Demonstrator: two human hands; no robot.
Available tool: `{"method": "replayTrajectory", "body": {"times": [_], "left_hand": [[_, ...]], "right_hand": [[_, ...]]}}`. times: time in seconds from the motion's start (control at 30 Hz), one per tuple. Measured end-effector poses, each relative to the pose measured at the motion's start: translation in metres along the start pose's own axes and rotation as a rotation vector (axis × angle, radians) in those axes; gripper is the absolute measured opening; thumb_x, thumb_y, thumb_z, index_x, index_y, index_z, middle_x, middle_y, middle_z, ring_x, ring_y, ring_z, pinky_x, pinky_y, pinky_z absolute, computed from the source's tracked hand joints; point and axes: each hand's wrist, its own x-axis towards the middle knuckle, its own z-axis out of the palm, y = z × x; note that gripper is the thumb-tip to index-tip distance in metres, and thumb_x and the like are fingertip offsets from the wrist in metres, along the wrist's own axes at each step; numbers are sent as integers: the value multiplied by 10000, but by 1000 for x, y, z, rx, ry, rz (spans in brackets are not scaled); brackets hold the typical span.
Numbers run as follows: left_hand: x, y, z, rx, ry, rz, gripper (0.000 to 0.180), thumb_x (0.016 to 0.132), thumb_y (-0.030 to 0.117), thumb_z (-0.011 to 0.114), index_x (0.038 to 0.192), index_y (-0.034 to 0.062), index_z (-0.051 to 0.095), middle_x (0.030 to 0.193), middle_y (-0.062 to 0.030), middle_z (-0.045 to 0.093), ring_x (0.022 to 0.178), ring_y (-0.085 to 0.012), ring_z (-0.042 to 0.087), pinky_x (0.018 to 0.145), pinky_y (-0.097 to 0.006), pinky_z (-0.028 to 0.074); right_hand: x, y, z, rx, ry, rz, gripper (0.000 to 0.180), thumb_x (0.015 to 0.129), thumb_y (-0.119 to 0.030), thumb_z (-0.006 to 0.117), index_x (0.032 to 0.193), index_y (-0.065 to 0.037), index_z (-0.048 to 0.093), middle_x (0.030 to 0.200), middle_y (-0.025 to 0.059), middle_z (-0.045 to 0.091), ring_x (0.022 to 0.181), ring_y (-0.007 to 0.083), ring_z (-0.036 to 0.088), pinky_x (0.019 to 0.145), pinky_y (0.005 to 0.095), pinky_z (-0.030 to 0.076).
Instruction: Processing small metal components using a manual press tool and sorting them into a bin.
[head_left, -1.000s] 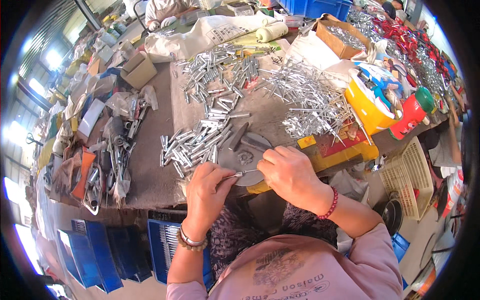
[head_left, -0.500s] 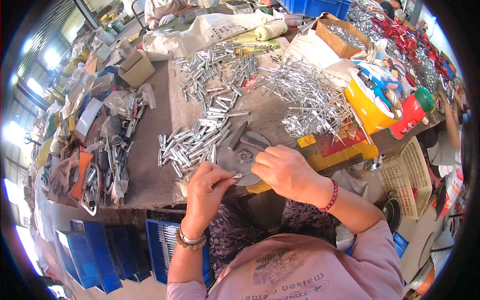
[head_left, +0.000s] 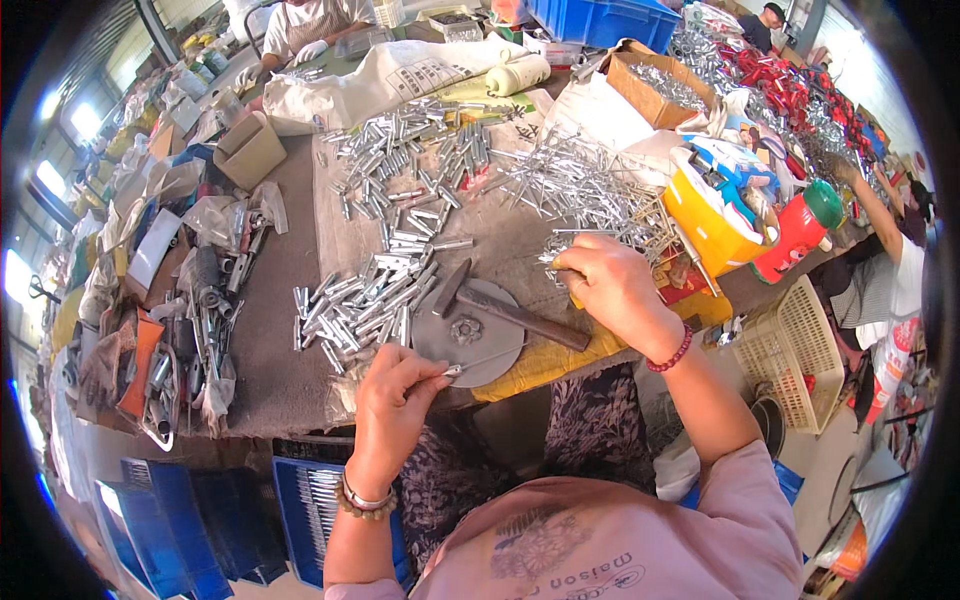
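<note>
My left hand [head_left: 395,390] pinches a thin metal rod [head_left: 490,358] by its small shiny end, at the front edge of a round grey metal plate [head_left: 435,335]. The rod's thin shaft points right across the plate. A hammer [head_left: 525,318] lies over the plate, head at the upper left and handle to the right. My right hand [head_left: 610,285] is closed at the near edge of a pile of thin metal rods [head_left: 575,185]; whatever its fingers hold is hidden. Left of the plate is a heap of short metal tubes [head_left: 365,300].
A yellow container [head_left: 700,210] and a red jar with green lid [head_left: 790,245] stand at the right. Tools and rags [head_left: 200,300] clutter the left side. A cardboard box [head_left: 665,85] of metal parts stands at the back. Blue crates [head_left: 310,510] sit below the table.
My right hand has moved from above the plate rightward to the rod pile, uncovering the hammer handle. My left hand stays at the plate's front edge, still pinching the rod.
</note>
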Motion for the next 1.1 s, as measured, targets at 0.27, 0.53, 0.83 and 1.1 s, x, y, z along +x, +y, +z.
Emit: {"method": "replayTrajectory", "body": {"times": [0.27,0.53,0.83,1.1], "left_hand": [[5,1,3,-11,6,12,177,863,-29,877,1021,28,823,916,-87,655,821,-260,668,724,-364,522],[-4,7,-2,37,2,-3,170,839,-54,880,975,-2,792,901,-105,632,814,-279,660,723,-376,517],[-4,-1,-2,114,-10,8,146,869,7,876,980,41,787,919,-125,643,832,-325,663,737,-417,525],[2,-5,2,28,7,3,145,877,43,875,1002,44,802,950,-97,673,891,-321,703,778,-421,557]], "right_hand": [[15,7,4,1,-64,-141,131,860,-17,719,969,-81,753,971,116,687,979,360,730,846,499,601],[8,-18,10,111,58,-114,179,813,16,731,952,-56,646,919,128,647,883,371,702,768,484,582],[0,-94,13,663,-80,29,302,907,43,749,1192,-40,693,974,92,742,885,233,751,785,374,601],[-19,-109,49,705,-82,-28,471,895,31,773,1346,-85,702,968,95,769,890,312,757,783,417,606]]}}
